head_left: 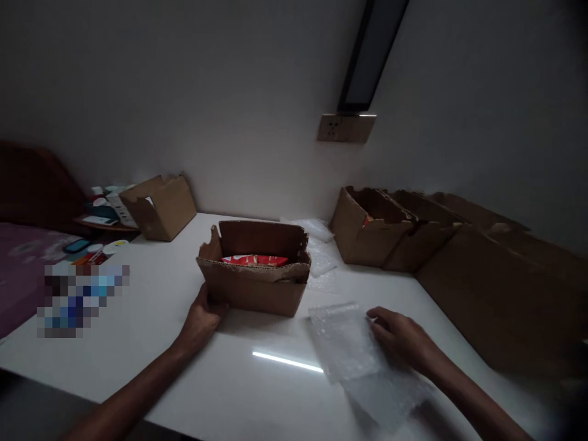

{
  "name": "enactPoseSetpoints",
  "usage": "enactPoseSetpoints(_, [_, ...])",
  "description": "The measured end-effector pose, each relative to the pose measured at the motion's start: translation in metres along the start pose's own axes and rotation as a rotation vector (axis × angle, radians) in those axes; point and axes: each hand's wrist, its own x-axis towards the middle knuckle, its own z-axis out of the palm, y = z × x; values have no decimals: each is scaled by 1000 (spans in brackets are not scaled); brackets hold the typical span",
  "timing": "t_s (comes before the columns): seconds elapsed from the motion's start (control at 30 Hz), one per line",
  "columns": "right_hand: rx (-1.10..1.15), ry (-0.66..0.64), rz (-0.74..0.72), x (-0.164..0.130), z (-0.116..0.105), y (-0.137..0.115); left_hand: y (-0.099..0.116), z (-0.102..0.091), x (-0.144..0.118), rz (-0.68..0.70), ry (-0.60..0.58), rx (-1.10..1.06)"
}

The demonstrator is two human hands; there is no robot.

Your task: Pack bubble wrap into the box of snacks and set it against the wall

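Note:
In the middle of the white table an open cardboard box (257, 294) with torn upper edges holds a red packet (255, 260), of which only the top shows. My left hand (204, 318) grips the box at its lower left corner, and some of its fingers are hidden by it. To the right, my right hand (397, 334) is closed on the edge of a clear bubble wrap sheet (344, 337). That sheet hangs low over the table, folded and partly blurred. More bubble wrap (321, 257) lies behind the box.
Several cardboard boxes (372, 239) stand in a row along the right side. Another cardboard box (169, 208) stands at the back left, near small items on a wooden ledge (105, 223). A wall socket (346, 128) sits below a dark-framed panel (374, 55).

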Motion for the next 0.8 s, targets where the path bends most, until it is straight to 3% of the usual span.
enactPoseSetpoints(0.1, [11, 86, 43, 2, -12, -11, 5, -6, -1, 29, -53, 13])
enactPoseSetpoints(0.17, [114, 145, -2, 6, -20, -33, 10, -9, 0, 46, -71, -18])
enactPoseSetpoints(0.27, [354, -12, -111, 15, -9, -74, 16, -7, 1, 34, -36, -52])
enactPoseSetpoints(0.37, [555, -218, -181, 22, 22, -102, 13, -3, -2, 13, -33, -73])
enactPoseSetpoints(0.53, [716, -441, -264, 32, 52, -105, 8, -4, -5, -11, 5, -136])
enactPoseSetpoints(0.7, [917, -603, -275, 52, 54, -105, 9, -2, 27, 5, 45, -161])
enactPoseSetpoints(0.8, [861, -586, -262, 45, 47, -100, 6, -3, 36, -10, 23, -159])
